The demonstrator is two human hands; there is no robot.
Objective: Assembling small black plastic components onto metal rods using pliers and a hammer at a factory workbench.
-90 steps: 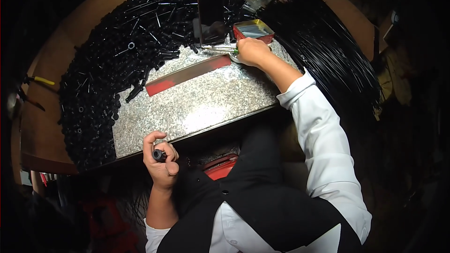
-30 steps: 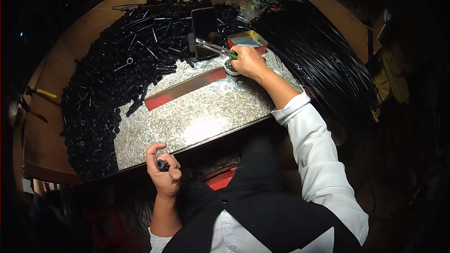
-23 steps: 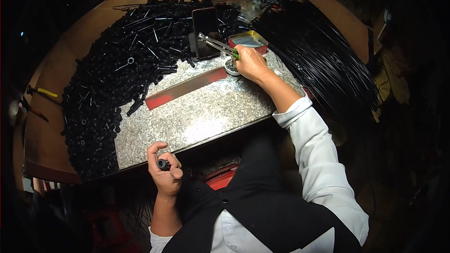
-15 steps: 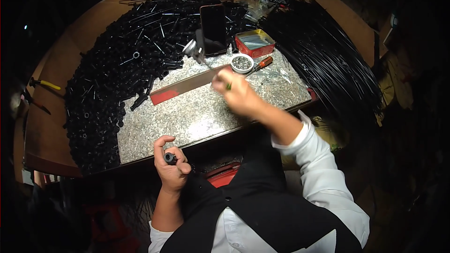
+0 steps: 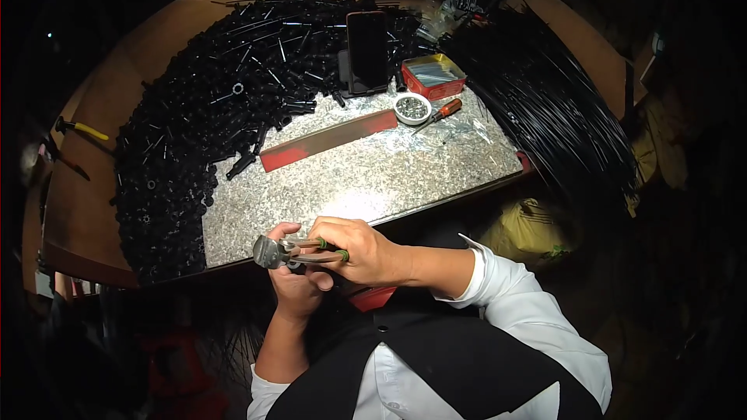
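Observation:
My right hand [image 5: 367, 253] is closed round the handles of a pair of pincers [image 5: 269, 253], which have a broad rounded metal head and green bands on the grips. The pincers' head points left, right over the fingers of my left hand [image 5: 297, 295]. In my left hand is a black tubular part, with only a bit of its round end [image 5: 294, 265] showing beneath the tool. Both hands are just off the front edge of the speckled stone slab [image 5: 303, 194]. Whether the jaws touch the tube is hidden.
A red-and-brown metal bar [image 5: 331, 140] lies across the slab. Behind it are a white bowl of small metal pieces [image 5: 412, 109], a screwdriver [image 5: 447, 110], a red tin of rods [image 5: 433, 92] and a phone [image 5: 366, 50]. Black tubular parts [image 5: 179, 148] heap left; black rods [image 5: 545, 101] lie right.
My right hand has swung the pincers from above the slab down and left to my left hand. The pincers' head now covers part of the black tube. The whole view has shifted slightly.

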